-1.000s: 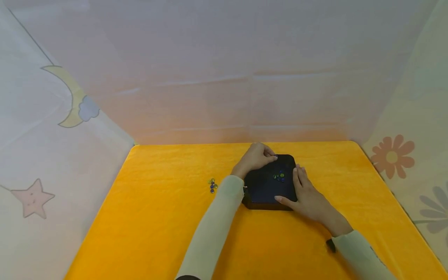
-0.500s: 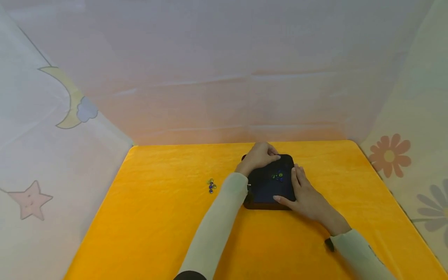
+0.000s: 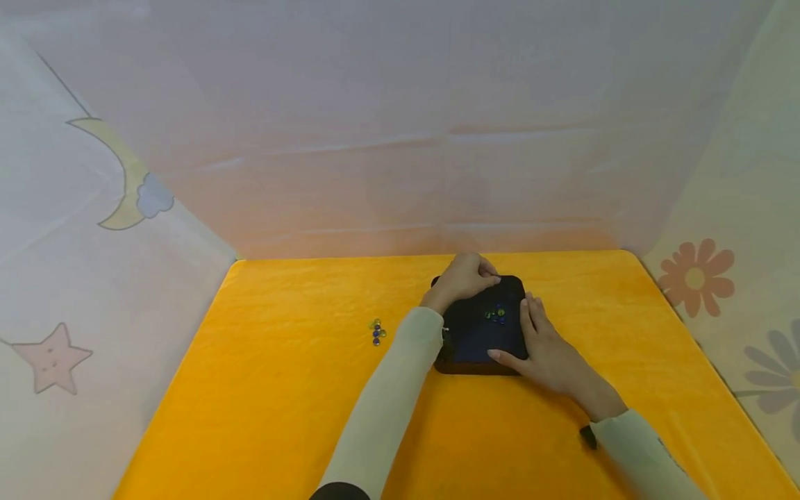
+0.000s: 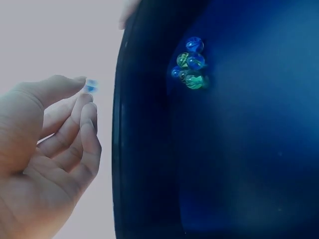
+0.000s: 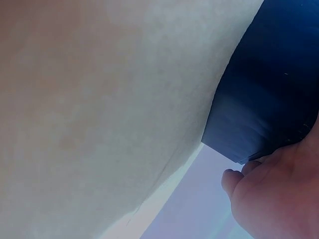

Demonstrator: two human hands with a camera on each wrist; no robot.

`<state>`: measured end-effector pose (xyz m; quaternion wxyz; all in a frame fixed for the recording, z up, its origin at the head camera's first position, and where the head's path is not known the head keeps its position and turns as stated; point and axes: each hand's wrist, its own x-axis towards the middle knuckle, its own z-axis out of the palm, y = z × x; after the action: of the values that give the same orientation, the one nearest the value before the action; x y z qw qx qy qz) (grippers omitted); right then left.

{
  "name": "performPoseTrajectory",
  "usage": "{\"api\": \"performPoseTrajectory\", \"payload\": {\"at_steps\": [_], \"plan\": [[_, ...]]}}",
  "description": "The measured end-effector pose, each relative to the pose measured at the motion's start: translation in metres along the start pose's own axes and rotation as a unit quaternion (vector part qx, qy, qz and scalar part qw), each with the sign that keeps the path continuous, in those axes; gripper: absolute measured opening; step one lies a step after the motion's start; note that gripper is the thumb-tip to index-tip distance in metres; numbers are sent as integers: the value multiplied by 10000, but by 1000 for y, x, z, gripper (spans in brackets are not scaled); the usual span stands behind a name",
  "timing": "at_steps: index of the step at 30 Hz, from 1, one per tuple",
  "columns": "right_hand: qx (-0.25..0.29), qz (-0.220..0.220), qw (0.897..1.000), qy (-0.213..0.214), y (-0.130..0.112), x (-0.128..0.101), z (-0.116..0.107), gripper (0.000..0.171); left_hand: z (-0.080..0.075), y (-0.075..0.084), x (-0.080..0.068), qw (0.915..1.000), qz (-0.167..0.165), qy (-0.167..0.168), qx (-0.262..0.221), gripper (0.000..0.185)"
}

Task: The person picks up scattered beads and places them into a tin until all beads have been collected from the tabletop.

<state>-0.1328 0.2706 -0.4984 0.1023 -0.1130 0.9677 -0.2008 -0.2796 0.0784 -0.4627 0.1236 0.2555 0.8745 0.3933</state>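
- While the tray has slid a touch to the left since 1 s ago, we see almost no change over the last 0.5 s: both hands sit where they were, so we judge the shifting is over and the marble work is in hand.
- Our left hand is at the far left corner of the tray; in the left wrist view its thumb and fingers are curled & pinch a small blue marble just outside the tray's rim.
- Our right hand lies along the tray's right edge w/ fingers straight, thumb against the near right corner; it steadies, grips nothing. The right wrist view shows only its fingertips under the dark corner.
- Inside the tray, approx 5 marbles sit clustered toward the far side, touching one another; a 2nd small cluster of loose marbles lies on the cloth, well apart to the left.
- Materials: tray is dark, matt, squarish w/ rounded corners & a low raised rim; marbles are glassy, round, blue & green w/ swirls, so they will roll freely.
- The tablecloth is orange, soft & faintly creased; pale printed sheets (moon, star, flowers) wall the table in.
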Motion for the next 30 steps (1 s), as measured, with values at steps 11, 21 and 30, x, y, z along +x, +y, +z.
{"api": "performPoseTrajectory", "payload": {"at_steps": [11, 21, 30], "plan": [[-55, 51, 10000, -35, 2, 1, -1, 124, -5, 0, -1, 9999, 39, 117, -10, 22], [-97, 82, 9999, -63, 3, 2, -2, 124, -16, 2, -10, 9999, 60, -43, 144, 26], [-129, 90, 9999, -18, 5, 2, -3, 124, -34, 1, -26, 9989, 173, -334, 284, 22]]}}
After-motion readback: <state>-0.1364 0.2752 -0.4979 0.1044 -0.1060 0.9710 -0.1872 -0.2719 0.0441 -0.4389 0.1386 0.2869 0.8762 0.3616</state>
